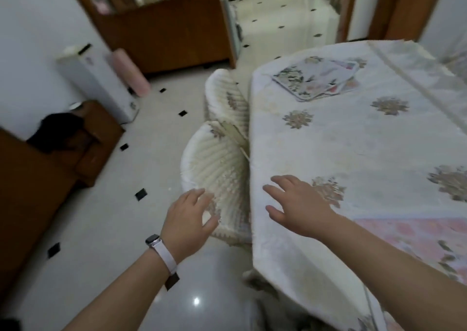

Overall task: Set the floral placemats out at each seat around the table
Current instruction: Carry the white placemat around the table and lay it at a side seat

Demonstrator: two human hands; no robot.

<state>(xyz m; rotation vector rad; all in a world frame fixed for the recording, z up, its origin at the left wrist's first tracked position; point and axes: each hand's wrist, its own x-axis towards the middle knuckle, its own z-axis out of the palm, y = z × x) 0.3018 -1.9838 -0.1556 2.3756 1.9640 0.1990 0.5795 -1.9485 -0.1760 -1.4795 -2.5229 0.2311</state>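
Observation:
A stack of floral placemats (pixel 317 78) lies near the far left corner of the table (pixel 358 148), which is covered by a white cloth with gold flower motifs. One pink floral placemat (pixel 427 239) lies flat at the near right edge. My right hand (pixel 298 207) hovers open over the table's near left edge, fingers spread, holding nothing. My left hand (pixel 189 217), with a watch on the wrist, is open above the back of the nearer chair (pixel 217 169), empty.
Two chairs with cream quilted covers, the farther one (pixel 227 93), are pushed in along the table's left side. A wooden cabinet (pixel 161 27) stands at the back, a white appliance (pixel 98 80) by the left wall, dark wooden furniture (pixel 38 174) at left. Tiled floor lies between.

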